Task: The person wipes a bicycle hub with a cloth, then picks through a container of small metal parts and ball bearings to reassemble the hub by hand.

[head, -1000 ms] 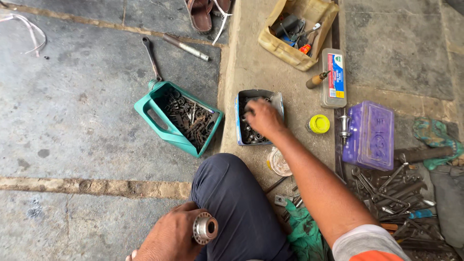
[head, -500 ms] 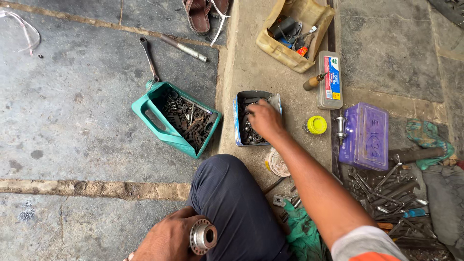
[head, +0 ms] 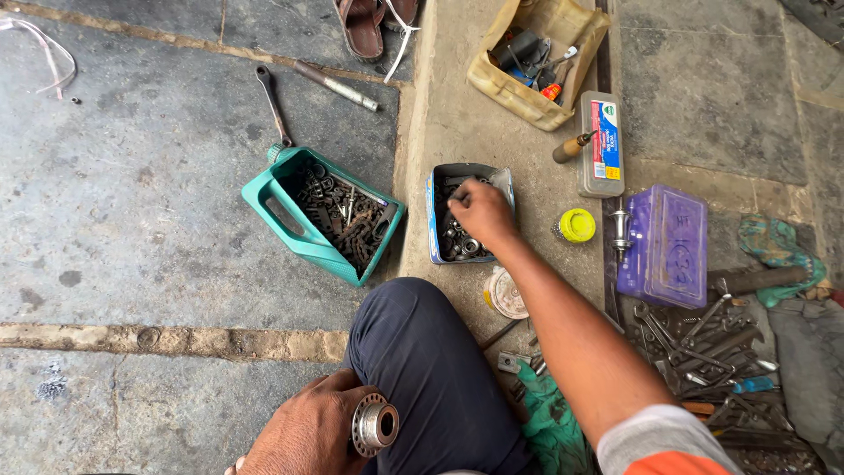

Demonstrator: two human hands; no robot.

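My right hand (head: 479, 211) reaches into a small blue tin (head: 434, 230) full of nuts and small metal parts, fingers bent down among them; whether it grips one is hidden. My left hand (head: 308, 435) rests by my knee at the bottom edge, holding a round metal wheel hub (head: 374, 424) with a flanged end. A cut-open green plastic jug (head: 281, 215) with several rusty bolts and chain pieces lies on the floor just left of the tin.
A tan cut container of tools (head: 536, 57) and a long clear box (head: 600, 145) sit on the raised slab. A purple plastic case (head: 664, 246), a yellow cap (head: 576, 225) and a heap of wrenches (head: 703, 339) lie at right. A spanner (head: 272, 101), a metal rod (head: 338, 85) and sandals (head: 365, 22) lie beyond.
My right hand has shifted slightly toward the near left inside the tin. My left hand keeps the hub by my knee.
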